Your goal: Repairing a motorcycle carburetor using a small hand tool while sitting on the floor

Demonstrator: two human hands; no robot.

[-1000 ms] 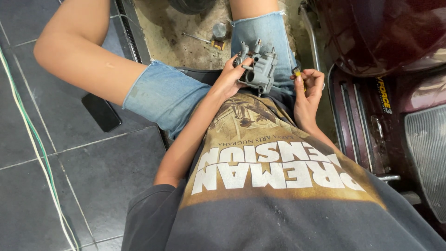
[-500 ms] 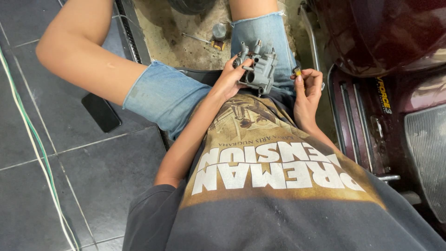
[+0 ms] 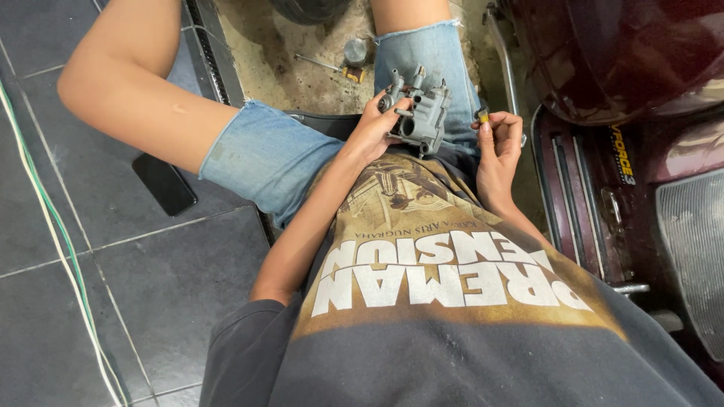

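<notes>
Holding steady since 1 s ago: your left hand (image 3: 369, 132) grips carb body (image 3: 418, 113), right hand (image 3: 498, 143) pinches small brass part (image 3: 483, 117), still apart.

dark grey printed T-shirt (image 3: 467, 339), cuffed denim shorts (image 3: 264, 154)

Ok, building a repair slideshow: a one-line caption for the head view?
Left hand grips a grey carburetor; right hand pinches a small brass part.
</notes>
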